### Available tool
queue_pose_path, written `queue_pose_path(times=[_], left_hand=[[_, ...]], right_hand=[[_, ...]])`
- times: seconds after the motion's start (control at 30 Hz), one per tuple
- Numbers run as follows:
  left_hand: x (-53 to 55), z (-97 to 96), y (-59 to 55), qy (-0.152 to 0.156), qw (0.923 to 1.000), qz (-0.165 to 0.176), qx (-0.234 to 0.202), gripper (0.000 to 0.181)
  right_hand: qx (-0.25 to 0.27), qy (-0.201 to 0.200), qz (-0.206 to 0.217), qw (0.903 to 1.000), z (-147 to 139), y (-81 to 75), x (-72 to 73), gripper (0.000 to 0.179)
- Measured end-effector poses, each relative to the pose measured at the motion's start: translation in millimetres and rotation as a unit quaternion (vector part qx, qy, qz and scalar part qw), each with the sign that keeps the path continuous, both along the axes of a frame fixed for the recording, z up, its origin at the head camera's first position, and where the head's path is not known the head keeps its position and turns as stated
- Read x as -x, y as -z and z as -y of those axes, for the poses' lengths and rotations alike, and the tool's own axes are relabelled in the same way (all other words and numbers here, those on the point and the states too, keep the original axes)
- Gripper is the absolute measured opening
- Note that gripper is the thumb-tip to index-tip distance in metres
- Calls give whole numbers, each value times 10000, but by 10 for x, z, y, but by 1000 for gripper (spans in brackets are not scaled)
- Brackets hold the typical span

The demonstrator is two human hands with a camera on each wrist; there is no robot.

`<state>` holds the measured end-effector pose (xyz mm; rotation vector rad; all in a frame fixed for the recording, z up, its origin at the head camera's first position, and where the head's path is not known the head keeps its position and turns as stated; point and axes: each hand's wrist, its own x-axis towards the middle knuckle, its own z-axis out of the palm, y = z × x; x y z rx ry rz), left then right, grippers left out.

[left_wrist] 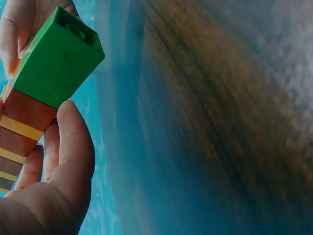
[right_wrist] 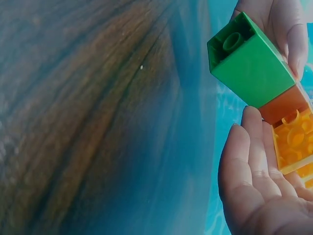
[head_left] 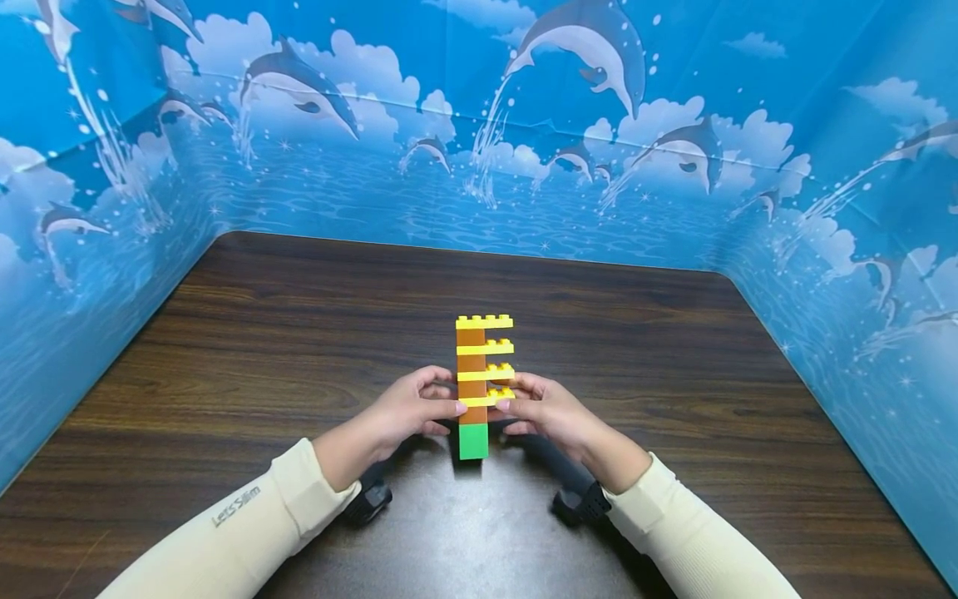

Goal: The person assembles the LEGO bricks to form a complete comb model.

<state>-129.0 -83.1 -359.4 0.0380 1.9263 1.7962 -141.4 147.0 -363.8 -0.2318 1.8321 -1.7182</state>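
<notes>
Between the two hands stands an upright toy brick tower. Its lowest part is a green brick, with orange-brown bricks and several yellow plates alternating above it. The yellow plates jut out to the right. My left hand holds the tower's left side, thumb in front on the lowest yellow plate. From the right, my right hand holds the same low part, thumb by that plate's jutting end. The green brick's hollow underside shows in both wrist views, so the tower is off the table.
A dark wood-grain table lies under the hands. Blue cloth printed with dolphins and clouds walls the back and both sides. Dark wrist devices sit under the cream sleeves.
</notes>
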Motion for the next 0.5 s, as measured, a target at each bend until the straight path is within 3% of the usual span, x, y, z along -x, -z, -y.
queue_pose_path(times=[0.5], left_hand=[[207, -49, 62, 37, 9997, 191, 116, 46]], right_hand=[[-58, 235, 281, 9993, 18, 62, 121, 55]])
